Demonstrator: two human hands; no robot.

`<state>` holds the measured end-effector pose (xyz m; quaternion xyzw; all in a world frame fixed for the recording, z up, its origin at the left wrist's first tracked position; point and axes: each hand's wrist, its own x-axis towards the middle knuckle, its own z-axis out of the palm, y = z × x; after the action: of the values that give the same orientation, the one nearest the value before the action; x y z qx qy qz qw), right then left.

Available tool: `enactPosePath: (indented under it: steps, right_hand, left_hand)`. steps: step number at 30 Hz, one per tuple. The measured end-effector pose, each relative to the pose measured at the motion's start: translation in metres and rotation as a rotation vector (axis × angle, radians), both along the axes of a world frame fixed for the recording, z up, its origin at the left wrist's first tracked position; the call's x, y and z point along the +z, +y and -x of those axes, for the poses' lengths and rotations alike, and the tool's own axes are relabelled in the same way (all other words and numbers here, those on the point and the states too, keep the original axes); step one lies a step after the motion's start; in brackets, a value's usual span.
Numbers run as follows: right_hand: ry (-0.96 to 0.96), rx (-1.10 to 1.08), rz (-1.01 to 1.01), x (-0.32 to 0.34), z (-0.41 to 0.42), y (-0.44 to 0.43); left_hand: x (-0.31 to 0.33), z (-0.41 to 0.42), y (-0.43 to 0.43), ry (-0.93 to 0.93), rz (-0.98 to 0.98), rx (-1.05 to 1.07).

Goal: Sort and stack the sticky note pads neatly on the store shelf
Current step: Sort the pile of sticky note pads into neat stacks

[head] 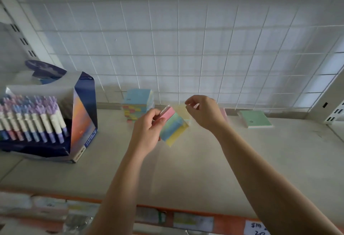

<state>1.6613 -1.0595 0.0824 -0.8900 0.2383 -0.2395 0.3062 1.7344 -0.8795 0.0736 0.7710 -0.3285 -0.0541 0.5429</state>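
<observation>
My left hand (147, 130) holds a striped sticky note pad (173, 125) with pink, green, blue and yellow bands, tilted above the beige shelf (186, 169). Just right of it, my right hand (204, 112) hovers with thumb and forefinger pinched near the pad's upper corner; whether it grips a clear wrapper is unclear. A stack of multicoloured pads (138, 104) with a blue top stands at the back of the shelf. A yellow pad (181, 111) lies behind my hands. A pink pad (223, 114) is mostly hidden by my right hand. Further right, a green pad (256, 118) lies flat.
A blue display box of pens (46, 121) stands on the shelf's left side. A white wire grid panel (186, 48) backs the shelf. The orange front edge (204, 220) carries price labels, and packaged goods show below at the lower left.
</observation>
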Motion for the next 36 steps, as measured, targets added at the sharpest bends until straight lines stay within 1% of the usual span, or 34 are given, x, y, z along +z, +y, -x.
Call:
enactPosePath:
  steps: [4,7,11,16,21,27,28,30,36]
  right_hand:
    - [-0.043,0.081,-0.011,0.005,-0.038,0.022]
    - [-0.042,0.121,-0.013,0.007,-0.064,0.036]
    - [-0.02,0.154,-0.009,0.008,-0.091,0.049]
    - [0.091,0.144,0.037,0.015,-0.11,0.056]
    - [0.233,0.148,0.136,0.019,-0.119,0.053]
    - [0.35,0.155,0.18,0.027,-0.121,0.052]
    - [0.382,0.16,0.172,0.028,-0.12,0.052]
    - [0.406,0.174,0.085,0.03,-0.119,0.052]
    - [0.264,0.183,-0.121,0.032,-0.115,0.052]
  left_hand:
    - [-0.003,-0.018,0.026,-0.001,-0.017,0.058]
    - [-0.006,-0.03,0.04,-0.03,-0.037,0.089]
    - [-0.004,-0.04,0.054,-0.013,-0.021,0.108]
    - [0.001,-0.044,0.065,0.01,-0.031,0.121]
    - [0.006,-0.045,0.068,0.061,-0.032,0.143]
    - [0.006,-0.046,0.065,0.096,-0.027,0.139]
    - [0.006,-0.046,0.065,0.095,-0.028,0.133]
    - [0.005,-0.046,0.064,0.088,-0.042,0.123]
    - [0.005,-0.046,0.067,0.086,-0.037,0.131]
